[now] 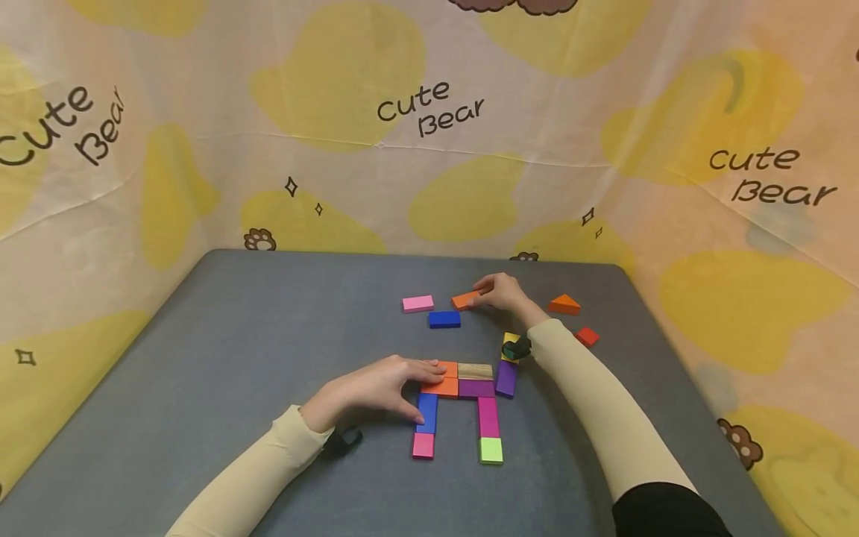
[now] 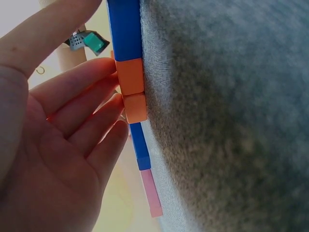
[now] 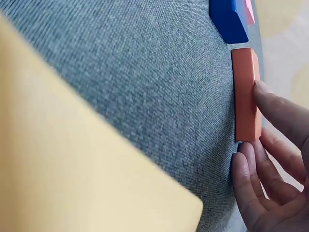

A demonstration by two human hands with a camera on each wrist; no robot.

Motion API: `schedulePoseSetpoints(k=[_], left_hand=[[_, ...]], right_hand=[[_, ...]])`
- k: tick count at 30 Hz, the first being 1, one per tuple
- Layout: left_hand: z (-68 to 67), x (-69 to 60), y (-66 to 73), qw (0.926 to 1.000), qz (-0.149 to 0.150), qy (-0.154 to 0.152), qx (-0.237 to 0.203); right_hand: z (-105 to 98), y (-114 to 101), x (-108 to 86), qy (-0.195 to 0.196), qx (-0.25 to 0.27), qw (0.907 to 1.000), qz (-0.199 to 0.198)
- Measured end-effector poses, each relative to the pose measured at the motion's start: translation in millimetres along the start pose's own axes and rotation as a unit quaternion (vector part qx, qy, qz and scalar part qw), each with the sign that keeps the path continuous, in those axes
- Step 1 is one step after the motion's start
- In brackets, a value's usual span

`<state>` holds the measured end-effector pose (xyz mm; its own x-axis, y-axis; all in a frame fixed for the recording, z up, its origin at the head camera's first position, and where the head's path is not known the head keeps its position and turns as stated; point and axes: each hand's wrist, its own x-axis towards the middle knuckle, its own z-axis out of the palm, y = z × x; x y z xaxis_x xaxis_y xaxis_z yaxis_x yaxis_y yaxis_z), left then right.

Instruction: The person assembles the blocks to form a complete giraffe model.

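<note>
My left hand (image 1: 376, 384) rests its fingers over the two orange blocks (image 1: 439, 387) in a flat arrangement, its thumb at the blue block (image 1: 426, 410) below them. In the left wrist view, the fingertips meet the side of these orange blocks (image 2: 131, 77). At the back, my right hand (image 1: 502, 292) pinches the right end of an orange block (image 1: 463, 301) lying on the table. A wooden block (image 1: 475, 371), a purple block (image 1: 476, 388), a slanted purple block (image 1: 506, 379) and a yellow block (image 1: 509, 339) continue the arrangement, the yellow one partly covered by the right wrist's camera.
Two legs end in a pink block (image 1: 423, 446) and, under a magenta block (image 1: 488, 418), a lime block (image 1: 491, 450). Loose pieces lie behind: a light pink block (image 1: 417, 303), a blue block (image 1: 444, 320), an orange triangle (image 1: 564, 304), a red block (image 1: 587, 337). Printed cloth surrounds the grey table (image 1: 268, 335).
</note>
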<state>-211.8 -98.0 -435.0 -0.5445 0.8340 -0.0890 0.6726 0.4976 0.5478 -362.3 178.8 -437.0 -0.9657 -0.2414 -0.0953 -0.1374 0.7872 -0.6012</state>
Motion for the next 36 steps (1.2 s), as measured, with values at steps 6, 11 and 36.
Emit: schedulePoseSetpoints(k=[6,11,36], left_hand=[[-0.1,-0.3,-0.4,1.0,0.002,0.0,-0.005],[0.0,0.4,-0.8,1.0,0.002,0.0,-0.007],[0.2,0.5,-0.7,1.0,-0.002,-0.003,-0.009]], right_hand=[[4,-2,4.1,0.008,0.038,0.9991,0.019],[5,-1,7.2,0.001,0.107,0.9929,0.051],[9,3,4.0,-0.016,0.124,0.9919,0.018]])
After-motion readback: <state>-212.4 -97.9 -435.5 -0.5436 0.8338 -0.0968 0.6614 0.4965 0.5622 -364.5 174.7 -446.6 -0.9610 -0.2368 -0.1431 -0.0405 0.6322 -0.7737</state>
